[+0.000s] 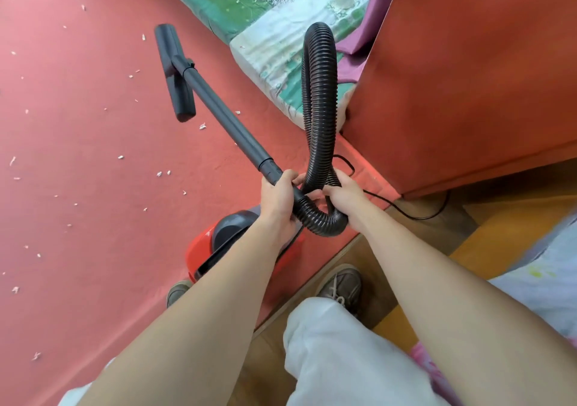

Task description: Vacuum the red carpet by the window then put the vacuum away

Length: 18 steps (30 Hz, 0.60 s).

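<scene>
Your left hand (278,201) grips the wand (229,118) at its lower end, fingers curled tight round it. Your right hand (349,199) holds the hose (320,29) loop, centre frame. Nozzle (181,99) is upper left over the carpet (78,155), with scraps (203,126) scattered there. Vacuum (203,246) is under your left wrist, lower centre.

Arms outstretched, left hand (278,200) and right hand (346,201) in curled grips.
</scene>
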Each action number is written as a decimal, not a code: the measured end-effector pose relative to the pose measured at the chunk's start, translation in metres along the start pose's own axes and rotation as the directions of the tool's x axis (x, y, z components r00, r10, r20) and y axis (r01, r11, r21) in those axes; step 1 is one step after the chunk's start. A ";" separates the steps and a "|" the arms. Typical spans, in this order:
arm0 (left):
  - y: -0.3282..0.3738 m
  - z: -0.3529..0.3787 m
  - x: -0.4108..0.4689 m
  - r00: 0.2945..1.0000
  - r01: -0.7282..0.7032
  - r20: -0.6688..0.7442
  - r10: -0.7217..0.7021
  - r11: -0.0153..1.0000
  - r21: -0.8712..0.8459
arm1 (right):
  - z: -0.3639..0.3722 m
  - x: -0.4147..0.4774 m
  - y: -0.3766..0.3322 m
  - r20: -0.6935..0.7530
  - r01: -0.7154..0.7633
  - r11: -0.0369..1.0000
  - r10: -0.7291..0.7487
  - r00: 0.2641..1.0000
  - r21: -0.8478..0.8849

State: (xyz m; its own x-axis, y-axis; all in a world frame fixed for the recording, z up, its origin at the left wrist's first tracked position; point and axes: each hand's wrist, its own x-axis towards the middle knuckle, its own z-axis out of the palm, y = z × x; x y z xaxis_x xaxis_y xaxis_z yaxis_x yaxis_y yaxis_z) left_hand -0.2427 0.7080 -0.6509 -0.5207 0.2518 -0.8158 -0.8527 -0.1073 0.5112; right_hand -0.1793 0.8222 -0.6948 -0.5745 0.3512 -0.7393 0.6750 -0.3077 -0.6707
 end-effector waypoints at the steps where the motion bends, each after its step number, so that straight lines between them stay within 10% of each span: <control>1: 0.004 -0.003 -0.002 1.000 -0.014 0.003 0.014 1.000 -0.011 | 0.003 0.000 -0.004 -0.022 0.003 1.000 -0.003 1.000 -0.022; 9: 0.021 -0.008 -0.029 0.999 0.016 -0.047 -0.028 0.973 -0.232 | 0.005 -0.041 -0.012 -0.140 -0.251 0.952 0.228 0.963 -0.177; 18: 0.038 -0.026 -0.056 0.999 0.038 0.009 -0.037 0.969 -0.245 | 0.000 -0.085 -0.027 0.112 -0.300 0.936 0.323 0.940 -0.184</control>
State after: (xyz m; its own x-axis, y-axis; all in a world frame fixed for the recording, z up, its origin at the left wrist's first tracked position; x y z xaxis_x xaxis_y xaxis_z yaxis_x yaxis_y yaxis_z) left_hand -0.2473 0.6650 -0.5931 -0.4888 0.2642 -0.8314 -0.8559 -0.3298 0.3983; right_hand -0.1490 0.8003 -0.6144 -0.3737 0.1311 -0.9183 0.8894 -0.2305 -0.3948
